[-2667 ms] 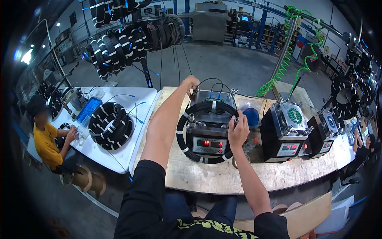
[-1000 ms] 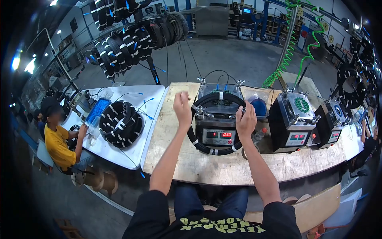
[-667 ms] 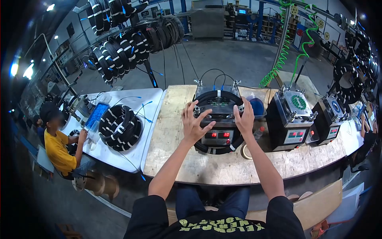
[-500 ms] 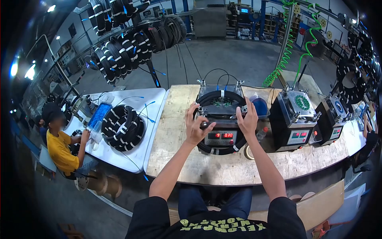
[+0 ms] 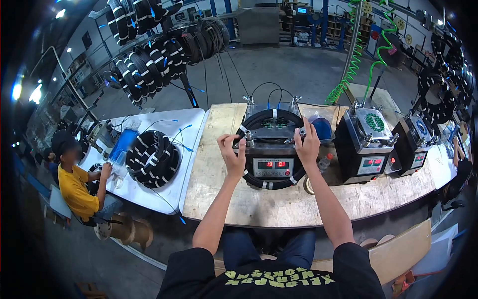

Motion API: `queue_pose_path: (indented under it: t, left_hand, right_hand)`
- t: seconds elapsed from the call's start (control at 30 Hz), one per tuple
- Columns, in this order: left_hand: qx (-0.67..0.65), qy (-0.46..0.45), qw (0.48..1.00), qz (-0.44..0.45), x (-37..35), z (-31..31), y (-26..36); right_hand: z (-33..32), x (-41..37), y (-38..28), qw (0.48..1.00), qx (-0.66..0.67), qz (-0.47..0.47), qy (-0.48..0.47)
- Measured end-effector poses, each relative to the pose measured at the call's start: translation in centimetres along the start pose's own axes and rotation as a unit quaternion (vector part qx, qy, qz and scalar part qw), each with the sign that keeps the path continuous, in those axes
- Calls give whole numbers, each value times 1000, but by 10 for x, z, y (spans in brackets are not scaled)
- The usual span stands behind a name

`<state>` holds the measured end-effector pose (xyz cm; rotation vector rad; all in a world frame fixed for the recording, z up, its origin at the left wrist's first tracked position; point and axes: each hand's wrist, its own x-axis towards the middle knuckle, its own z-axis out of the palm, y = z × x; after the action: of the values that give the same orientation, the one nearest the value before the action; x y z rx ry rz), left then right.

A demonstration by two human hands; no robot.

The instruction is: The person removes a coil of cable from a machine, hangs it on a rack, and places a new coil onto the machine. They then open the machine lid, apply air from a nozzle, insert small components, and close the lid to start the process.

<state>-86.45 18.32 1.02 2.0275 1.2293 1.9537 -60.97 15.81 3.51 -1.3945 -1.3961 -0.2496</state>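
Observation:
A coil of black cable [image 5: 259, 185] with white tape bands stands upright against the front of a black metal machine [image 5: 264, 146] with a red digital display. At the coil's left side is my left hand [image 5: 232, 157], its thumb and fingers curved about the edge. My right hand [image 5: 307, 147] grips the right side, thumb inside the ring and fingers outside. Two thin black leads with blue ends arch over the top of the machine. Green-tipped connectors sit in its top plate [image 5: 274, 130].
Two similar machines [image 5: 366, 144] stand to the right, near a blue bowl [image 5: 322, 128] and a small bottle [image 5: 325, 162]. On the white table [image 5: 191, 144] at left lies another cable coil [image 5: 153, 159]. A person in a yellow shirt [image 5: 77, 187] sits there. Cable coils hang overhead.
My left hand has shifted left, from a dark knob on the machine's front to the coil's left edge. My right hand stays on the coil. The view has moved slightly.

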Motion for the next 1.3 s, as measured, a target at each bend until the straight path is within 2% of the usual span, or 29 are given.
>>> queue_pose_path:
  t: [0.03, 0.13, 0.2, 0.27, 0.3, 0.33, 0.37, 0.43, 0.47, 0.5, 0.57, 0.6, 0.67, 0.7, 0.73, 0.77, 0.87, 1.0, 1.03, 1.07, 1.13, 1.17, 1.2, 1.23, 1.3]
  left_hand:
    - [74, -35, 997, -2, -2, -6, -2]
    - [71, -110, 989, -67, -3, -13, 4]
    - [91, -64, 993, 31, -2, -20, 11]
    - [125, 8, 986, 113, 15, -29, 43]
    - [103, 10, 991, 87, 16, -32, 49]
    - [53, -64, 995, -52, 17, -35, 45]
    - [1, -135, 972, -190, 19, -39, 38]
    - [-29, -216, 928, -303, 20, -43, 29]
    - [12, -160, 974, -161, 18, -40, 21]
    - [52, -101, 993, -13, 20, -36, 20]
    - [118, -6, 979, 166, 23, -31, 17]
    - [148, 25, 969, 196, 33, -34, 35]
    - [98, -9, 991, 95, 33, -38, 41]
    - [16, -75, 996, -38, 24, -39, 33]
    - [-67, -138, 974, -168, 19, -39, 26]
    - [-62, -162, 970, -172, 18, -40, 19]
    - [-10, -146, 988, -55, 16, -37, 9]
    - [-1, -102, 994, -45, 12, -31, 14]
    - [13, -82, 996, -28, 10, -26, 10]
    - [28, -62, 998, -12, 8, -22, 7]
    - [-37, -15, 998, -43, 7, -9, 4]
    - [-60, 10, 996, -70, 4, -2, 3]
    - [-85, 35, 991, -97, 0, 9, 3]
    - [-54, 80, 992, -81, -1, 18, 6]
    - [-28, 101, 989, -100, 0, 27, 18]
  right_hand:
    - [-1, -1, 0, 1000, 3, 0, -1]
    - [-1, 2, 1, 1000, 7, 1, 0]
    - [-1, 0, 0, 1000, 2, 7, -6]
    - [-1, 0, -2, 1000, 0, 6, -1]
    - [-2, 0, -3, 1000, -2, 6, 1]
    - [-2, -1, -3, 1000, -2, 4, 5]
    - [-1, -1, -2, 1000, -3, 2, 8]
    - [0, -2, -1, 1000, -5, 0, 10]
    - [0, -3, -1, 1000, -5, 1, 10]
    - [0, -2, -1, 1000, -6, 1, 11]
    - [-2, -1, -3, 1000, -5, 3, 13]
    - [-2, -2, -4, 1000, -3, 5, 12]
    - [-2, -2, -4, 1000, -1, 9, 9]
    - [-2, -2, -4, 1000, 0, 11, 7]
    - [-2, -2, -4, 1000, -2, 11, 7]
    - [-2, -2, -4, 1000, -4, 11, 7]
    - [-2, -1, -4, 1000, -3, 17, -1]
    - [0, -1, -1, 1000, -24, -3, 15]
    - [-3, -2, -1, 999, -16, 34, -36]
    - [-4, -7, -5, 998, -35, 38, -27]
    - [-7, -17, -16, 996, -78, 41, -3]
    - [-8, -27, -14, 998, -25, 51, -32]
    - [-9, -33, -18, 999, -39, 28, -21]
    - [-10, -33, -21, 998, -44, 31, -19]
    - [-9, -30, -30, 997, -60, 52, -21]
